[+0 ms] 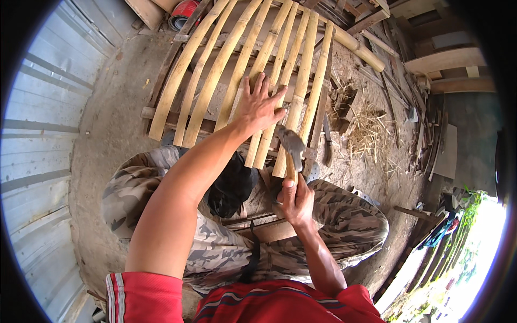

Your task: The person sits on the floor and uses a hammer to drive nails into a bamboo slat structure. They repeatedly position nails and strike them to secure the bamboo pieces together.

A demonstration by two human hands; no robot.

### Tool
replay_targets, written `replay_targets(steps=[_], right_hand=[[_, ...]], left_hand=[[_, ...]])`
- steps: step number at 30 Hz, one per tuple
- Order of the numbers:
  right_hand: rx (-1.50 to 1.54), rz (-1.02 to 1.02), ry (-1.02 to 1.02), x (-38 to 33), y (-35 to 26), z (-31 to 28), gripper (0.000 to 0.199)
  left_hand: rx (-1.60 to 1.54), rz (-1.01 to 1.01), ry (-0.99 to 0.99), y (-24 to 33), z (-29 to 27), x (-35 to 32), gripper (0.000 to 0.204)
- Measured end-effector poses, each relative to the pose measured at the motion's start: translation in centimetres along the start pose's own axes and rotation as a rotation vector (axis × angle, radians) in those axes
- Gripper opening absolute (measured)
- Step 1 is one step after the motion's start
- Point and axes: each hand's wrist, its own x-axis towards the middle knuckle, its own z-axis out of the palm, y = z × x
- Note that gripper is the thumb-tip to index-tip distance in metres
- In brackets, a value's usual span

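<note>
Several split bamboo slats [215,81] lie side by side in front of me, running away from me over a low wooden frame [318,121]. My left hand [259,105] rests on the slats right of the middle, palm down with its fingers spread. In my right hand [296,200] is a hammer [292,144], gripped by its wooden handle. Its dark metal head is close to the near ends of the right-hand slats; whether it touches them I cannot tell. No nail can be made out.
A thick bamboo pole [360,49] lies at the far right. Wood shavings [369,132] and a blade-like tool [327,142] are on the floor to the right. A red can [184,15] stands at the far left. A corrugated metal wall [43,145] borders the left side. Black cloth [231,185] lies between my knees.
</note>
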Motion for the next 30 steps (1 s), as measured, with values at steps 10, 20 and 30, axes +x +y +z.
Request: replay_targets(steps=[10, 20, 30], right_hand=[[-0.151, -0.059, -0.029, -0.2, -0.9, 0.7, 0.033], [-0.225, -0.150, -0.062, -0.5, 0.1, 0.9, 0.034], [-0.253, -0.140, -0.114, -0.8, 0.3, 0.7, 0.037]], left_hand=[[-0.025, -0.007, -0.041, 0.2, -0.5, 0.1, 0.075], [-0.079, 0.010, 0.027, 0.2, -1.0, -0.3, 0.071], [-0.009, -0.003, -0.139, 0.3, -1.8, 0.5, 0.070]])
